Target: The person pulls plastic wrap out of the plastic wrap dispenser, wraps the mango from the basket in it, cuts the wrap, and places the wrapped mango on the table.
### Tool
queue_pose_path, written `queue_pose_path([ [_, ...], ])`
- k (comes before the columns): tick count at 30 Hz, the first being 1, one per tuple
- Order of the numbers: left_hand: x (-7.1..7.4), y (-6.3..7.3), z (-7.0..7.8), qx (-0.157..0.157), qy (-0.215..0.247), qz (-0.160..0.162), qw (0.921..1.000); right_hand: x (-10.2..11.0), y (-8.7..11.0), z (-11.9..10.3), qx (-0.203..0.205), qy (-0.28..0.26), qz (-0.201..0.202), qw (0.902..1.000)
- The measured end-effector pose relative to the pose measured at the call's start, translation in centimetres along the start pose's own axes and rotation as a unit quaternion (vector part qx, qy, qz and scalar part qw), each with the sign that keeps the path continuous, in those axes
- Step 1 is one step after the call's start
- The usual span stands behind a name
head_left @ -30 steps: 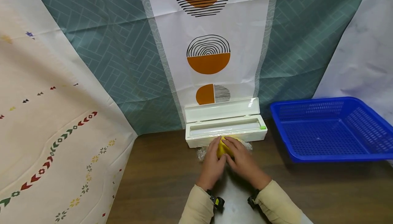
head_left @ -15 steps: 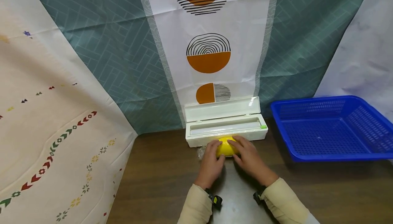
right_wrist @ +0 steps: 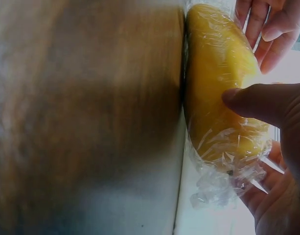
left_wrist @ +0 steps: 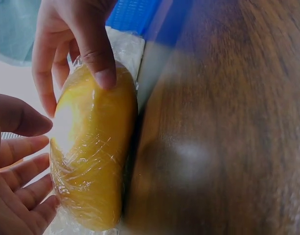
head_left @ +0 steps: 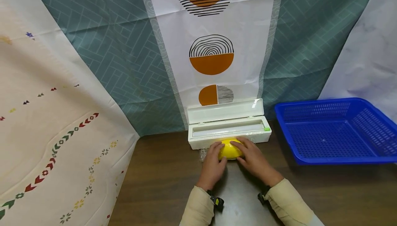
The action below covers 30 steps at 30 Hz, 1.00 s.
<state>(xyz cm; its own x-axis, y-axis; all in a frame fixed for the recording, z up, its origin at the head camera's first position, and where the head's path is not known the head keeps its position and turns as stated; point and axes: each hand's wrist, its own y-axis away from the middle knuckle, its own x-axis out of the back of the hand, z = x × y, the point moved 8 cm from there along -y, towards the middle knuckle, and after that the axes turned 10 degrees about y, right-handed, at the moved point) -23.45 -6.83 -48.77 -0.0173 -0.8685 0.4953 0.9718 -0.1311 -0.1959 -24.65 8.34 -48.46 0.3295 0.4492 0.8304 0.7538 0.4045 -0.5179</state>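
Observation:
An oblong, smooth yellow thing [head_left: 231,150], wrapped in clear cling film, lies on the table against the front of a white cling film box [head_left: 214,142]. In the right wrist view, my right hand [right_wrist: 287,122] holds its near end, thumb [right_wrist: 247,102] pressed on the top and fingers round the other side. Bunched film [right_wrist: 216,183] sticks out at that end. My left hand [head_left: 214,165] is at the opposite end. Its fingertips [left_wrist: 39,161] rest right at the film-covered side, fingers loosely extended. The kind of yellow thing cannot be told.
The box's lid [head_left: 225,111] is tipped back, with a white film roll [head_left: 227,129] inside and a green tab at its right. A blue plastic basket [head_left: 335,158] stands to the right. Patterned cloth [head_left: 118,47] hangs behind the wooden table [head_left: 155,181].
My hands were close together over the yellow thing; they have moved apart, the right one shifting rightward, so more of its top shows. The film at its right end is covered now.

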Motion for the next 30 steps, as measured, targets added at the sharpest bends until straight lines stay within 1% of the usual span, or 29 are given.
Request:
queue_pose_path([
  [7, 0.3, -0.1, 0.0, 0.002, 0.004, -0.008, 1.0, 0.1, -0.3, -0.1, 0.022, 0.003, 0.012, 0.9997],
  [11, 0.1, -0.2, 0.0, 0.004, -0.003, -0.02, 0.9998, 0.4, -0.3, 0.1, 0.025, -0.006, 0.014, 0.9996],
  [13, 0.0, -0.1, 0.0, 0.004, -0.003, -0.026, 0.9996, 0.5, -0.2, 0.2, 0.023, -0.011, 0.005, 0.9997],
  [16, 0.0, 0.1, 0.3, -0.006, -0.007, -0.028, 0.9996, 0.4, 0.0, 0.5, 0.011, -0.021, -0.019, 0.9995],
  [18, 0.0, 0.2, 0.6, -0.014, -0.017, -0.028, 0.9994, 0.3, 0.1, 0.6, -0.001, -0.031, -0.038, 0.9988],
  [23, 0.0, 0.3, 1.0, -0.024, -0.044, -0.035, 0.9981, 0.4, 0.5, 0.8, -0.022, -0.063, -0.08, 0.9945],
  [27, -0.2, 0.4, 1.0, -0.025, -0.062, -0.047, 0.9967, 0.4, 0.6, 0.7, -0.032, -0.074, -0.097, 0.992],
  [30, -0.3, 0.4, 1.0, -0.026, -0.072, -0.056, 0.9955, 0.3, 0.5, 0.5, -0.033, -0.067, -0.1, 0.9923],
])
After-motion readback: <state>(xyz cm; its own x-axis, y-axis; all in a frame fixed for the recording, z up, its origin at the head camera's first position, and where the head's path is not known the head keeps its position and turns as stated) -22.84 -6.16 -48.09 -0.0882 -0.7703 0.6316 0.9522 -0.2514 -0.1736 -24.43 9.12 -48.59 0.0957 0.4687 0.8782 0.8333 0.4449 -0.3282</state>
